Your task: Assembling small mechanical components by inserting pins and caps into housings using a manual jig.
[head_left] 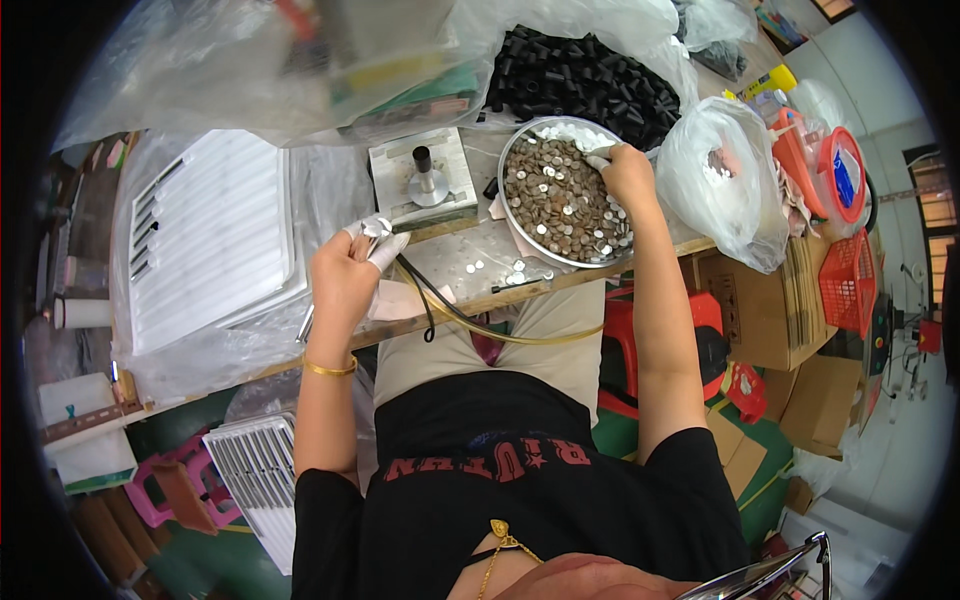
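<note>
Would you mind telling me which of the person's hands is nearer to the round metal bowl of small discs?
Right. The right hand reaches into the metal bowl at its far right rim. The left hand is off to the bowl's left, over the table edge, holding a small metal tool.

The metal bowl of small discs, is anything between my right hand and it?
No. The right hand is already over the metal bowl, fingertips down among the discs at its far rim. Nothing visible lies between them.
</note>
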Demonstrator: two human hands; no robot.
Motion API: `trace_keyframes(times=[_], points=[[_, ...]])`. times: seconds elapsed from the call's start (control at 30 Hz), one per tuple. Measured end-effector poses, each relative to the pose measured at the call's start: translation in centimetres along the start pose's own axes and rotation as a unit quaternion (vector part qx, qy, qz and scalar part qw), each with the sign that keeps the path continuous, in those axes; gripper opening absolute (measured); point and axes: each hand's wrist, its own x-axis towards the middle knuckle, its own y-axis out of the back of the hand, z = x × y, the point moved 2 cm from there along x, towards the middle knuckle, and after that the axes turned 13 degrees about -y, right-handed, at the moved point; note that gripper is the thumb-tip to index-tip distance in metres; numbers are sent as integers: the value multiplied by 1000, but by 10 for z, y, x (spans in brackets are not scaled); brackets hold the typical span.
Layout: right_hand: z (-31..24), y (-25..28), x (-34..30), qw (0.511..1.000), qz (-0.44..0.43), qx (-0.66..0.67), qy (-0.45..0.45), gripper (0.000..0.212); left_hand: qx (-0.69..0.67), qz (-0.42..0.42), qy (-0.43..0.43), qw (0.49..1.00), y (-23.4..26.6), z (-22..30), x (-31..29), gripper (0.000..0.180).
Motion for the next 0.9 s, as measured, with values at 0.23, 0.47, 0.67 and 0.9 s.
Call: trace_keyframes(times=[0.23,0.47,0.67,0.9], points=[[-1,-2,0,999,26,-20,34,22,-81,-9,10,997,-12,-4,9,30],[-12,-8,2,989,56,-119,68,15,-65,7,-12,998,-10,2,15,34],[-19,-1,-10,982,79,-138,98,17,-93,40,4,995,-15,-4,22,47],[-138,19,-96,885,151,156,412,16,-455,117,101,877,-20,-10,32,20]])
